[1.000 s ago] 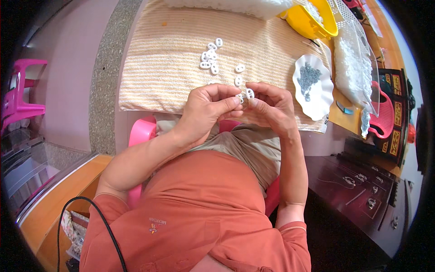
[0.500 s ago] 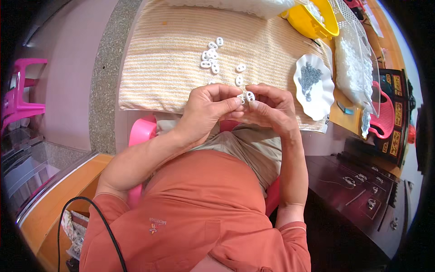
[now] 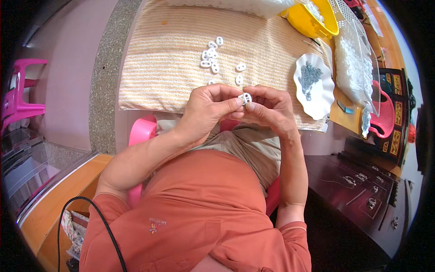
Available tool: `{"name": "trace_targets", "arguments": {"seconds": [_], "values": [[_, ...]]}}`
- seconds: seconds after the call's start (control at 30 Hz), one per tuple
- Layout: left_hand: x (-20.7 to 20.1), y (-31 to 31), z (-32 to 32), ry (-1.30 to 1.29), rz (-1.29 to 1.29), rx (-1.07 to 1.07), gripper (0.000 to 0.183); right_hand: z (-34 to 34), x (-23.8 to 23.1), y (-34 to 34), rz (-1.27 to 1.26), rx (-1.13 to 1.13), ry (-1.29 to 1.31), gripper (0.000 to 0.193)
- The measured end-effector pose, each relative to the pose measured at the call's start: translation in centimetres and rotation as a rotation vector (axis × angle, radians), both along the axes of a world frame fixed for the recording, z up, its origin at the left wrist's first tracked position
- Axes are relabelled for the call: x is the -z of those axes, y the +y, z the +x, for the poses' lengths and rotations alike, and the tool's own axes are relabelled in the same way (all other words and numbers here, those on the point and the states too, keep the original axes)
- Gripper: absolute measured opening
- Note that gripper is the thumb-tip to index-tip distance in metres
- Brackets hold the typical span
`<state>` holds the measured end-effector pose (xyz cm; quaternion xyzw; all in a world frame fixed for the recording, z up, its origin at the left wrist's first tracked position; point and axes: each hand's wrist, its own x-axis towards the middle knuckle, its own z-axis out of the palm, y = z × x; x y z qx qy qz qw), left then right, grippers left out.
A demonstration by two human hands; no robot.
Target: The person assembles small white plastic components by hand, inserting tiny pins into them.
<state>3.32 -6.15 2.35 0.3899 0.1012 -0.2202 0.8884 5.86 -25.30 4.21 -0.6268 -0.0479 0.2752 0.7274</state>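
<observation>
Between my fingertips, over the near edge of the towel-covered table, is a small white oval plastic piece with two dark holes (image 3: 247, 98). My right hand (image 3: 273, 109) pinches it from the right with thumb and finger. My left hand (image 3: 211, 105) pinches from the other side; a bit of white shows at its fingertips, and whether that is a second part I cannot tell. Just beyond my hands lie two similar white oval pieces (image 3: 239, 80). Farther left, several more white oval pieces (image 3: 210, 55) sit in a loose pile. One more peeks out behind my left hand.
A white wavy-edged dish (image 3: 315, 106) holding small grey metal bits stands at the right. Behind it are a yellow basket (image 3: 308, 22) and a clear container of white parts (image 3: 355, 68). A bulky clear bag (image 3: 253, 5) lies along the far edge. Striped towel (image 3: 158, 68) covers the table.
My right hand has moved the white oval piece slightly left, against my left fingertips, closing the small gap between them. The pieces on the towel have not moved.
</observation>
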Motion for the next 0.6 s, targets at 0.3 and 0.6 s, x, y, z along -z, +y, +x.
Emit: {"name": "trace_targets", "arguments": {"seconds": [0.3, 0.6], "values": [[-0.09, 0.02, 0.02, 0.024, -0.004, 0.007, 0.015, -0.18, 0.42, -0.13, -0.025, 0.02, -0.011, 0.029], [-0.3, 0.29, -0.23, 0.067, -0.037, 0.034, 0.015, -0.8, 0.63, 0.11, 0.038, 0.05, -0.04, 0.031]]}}
